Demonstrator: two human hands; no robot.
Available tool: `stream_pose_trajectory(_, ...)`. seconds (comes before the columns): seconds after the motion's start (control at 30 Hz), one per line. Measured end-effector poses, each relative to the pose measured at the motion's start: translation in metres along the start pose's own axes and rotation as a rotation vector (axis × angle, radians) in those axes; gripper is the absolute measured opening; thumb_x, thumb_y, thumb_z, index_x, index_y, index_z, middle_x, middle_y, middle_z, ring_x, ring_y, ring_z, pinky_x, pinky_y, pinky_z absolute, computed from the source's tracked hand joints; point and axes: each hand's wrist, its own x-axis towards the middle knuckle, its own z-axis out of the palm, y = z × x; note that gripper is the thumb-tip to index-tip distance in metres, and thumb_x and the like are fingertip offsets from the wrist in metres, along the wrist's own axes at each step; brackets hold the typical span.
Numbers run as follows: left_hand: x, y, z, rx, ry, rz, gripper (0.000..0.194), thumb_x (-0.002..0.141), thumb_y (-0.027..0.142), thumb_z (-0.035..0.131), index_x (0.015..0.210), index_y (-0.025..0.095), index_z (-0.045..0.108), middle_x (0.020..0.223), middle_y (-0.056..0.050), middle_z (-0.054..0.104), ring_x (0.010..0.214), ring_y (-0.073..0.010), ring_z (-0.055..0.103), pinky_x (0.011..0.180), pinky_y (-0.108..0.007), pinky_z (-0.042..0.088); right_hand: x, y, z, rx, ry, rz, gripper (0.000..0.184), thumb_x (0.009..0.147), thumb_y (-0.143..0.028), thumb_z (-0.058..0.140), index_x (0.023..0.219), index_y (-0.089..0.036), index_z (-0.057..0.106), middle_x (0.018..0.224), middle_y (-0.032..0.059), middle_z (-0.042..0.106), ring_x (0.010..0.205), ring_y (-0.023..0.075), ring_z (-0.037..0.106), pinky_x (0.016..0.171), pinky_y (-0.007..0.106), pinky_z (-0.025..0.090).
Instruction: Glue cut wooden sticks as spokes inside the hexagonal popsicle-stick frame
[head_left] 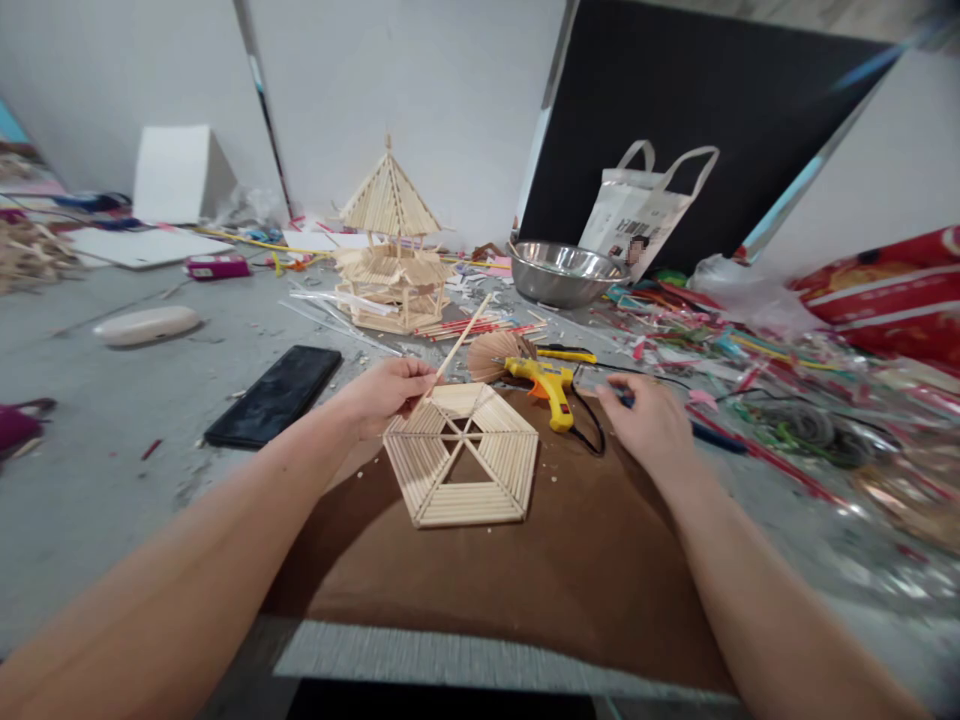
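My left hand (401,390) is closed on a thin wooden stick (466,335), which slants up and to the right from the fingers. Just below that hand, a hexagonal frame (469,505) of pale sticks lies on a brown sheet (465,590), with spokes crossing its open middle. Fingers curled, my right hand (649,420) rests at the sheet's right edge; something small and blue shows by its fingertips, too hidden to name. Between the hands lies a yellow glue gun (553,390) with an orange trigger, beside a round brown fan-like piece (495,357).
Farther back stands a stick-built pavilion (390,250) with loose red-tipped sticks before it. A metal bowl (566,275) and a white bag (637,215) are behind right. A black phone (275,397) lies left, a yellow cutter (566,355) beyond the glue gun. Scraps clutter the right.
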Motion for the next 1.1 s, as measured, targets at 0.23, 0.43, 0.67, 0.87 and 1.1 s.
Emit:
stream_pose_trajectory(0.23, -0.004, 0.0, 0.006, -0.024, -0.046, 0.023, 0.014, 0.073, 0.022, 0.047, 0.064, 0.013, 0.047, 0.055, 0.004, 0.046, 0.041, -0.0034, 0.037, 0.041, -0.018, 0.031, 0.018, 0.046, -0.009, -0.241, -0.321, 0.274, 0.044, 0.066, -0.05, 0.045, 0.092, -0.018, 0.059, 0.094, 0.0167, 0.06, 0.084, 0.0349, 0.054, 0.058, 0.042, 0.041)
stream_pose_trajectory(0.43, -0.009, 0.004, 0.01, 0.011, -0.153, 0.059, 0.014, 0.074, 0.025, 0.049, 0.066, 0.014, 0.046, 0.051, 0.005, 0.043, 0.039, -0.0033, 0.037, 0.038, -0.016, 0.027, 0.02, 0.059, -0.004, -0.273, -0.457, 0.262, 0.044, 0.061, -0.055, 0.049, 0.08, -0.018, 0.061, 0.087, 0.0167, 0.061, 0.078, 0.032, 0.056, 0.056, 0.039, 0.041)
stream_pose_trajectory(0.67, -0.013, 0.005, 0.014, 0.04, -0.243, 0.13, 0.013, 0.073, 0.027, 0.05, 0.07, 0.014, 0.046, 0.057, 0.005, 0.046, 0.041, -0.0028, 0.036, 0.037, -0.016, 0.026, 0.022, 0.063, 0.003, -0.316, -0.51, 0.252, 0.042, 0.063, -0.049, 0.045, 0.084, -0.016, 0.061, 0.09, 0.0149, 0.061, 0.082, 0.0305, 0.056, 0.058, 0.035, 0.041)
stream_pose_trajectory(0.87, -0.014, 0.007, 0.014, 0.127, -0.352, 0.115, 0.015, 0.072, 0.029, 0.05, 0.076, 0.014, 0.049, 0.055, 0.005, 0.043, 0.04, -0.0026, 0.032, 0.036, -0.016, 0.023, 0.023, 0.06, 0.002, -0.294, -0.486, 0.259, 0.029, 0.065, -0.038, 0.045, 0.07, -0.015, 0.063, 0.078, 0.0135, 0.062, 0.078, 0.0275, 0.057, 0.058, 0.031, 0.04)
stream_pose_trajectory(1.1, -0.016, 0.006, 0.017, 0.117, -0.376, 0.132, 0.018, 0.073, 0.031, 0.05, 0.076, 0.014, 0.049, 0.054, 0.005, 0.041, 0.04, -0.0022, 0.029, 0.035, -0.015, 0.02, 0.021, 0.059, 0.0, 0.107, -0.077, 0.398, 0.021, 0.061, -0.034, 0.047, 0.067, -0.016, 0.056, 0.053, 0.0039, 0.052, 0.054, 0.0199, 0.052, 0.046, 0.028, 0.034)
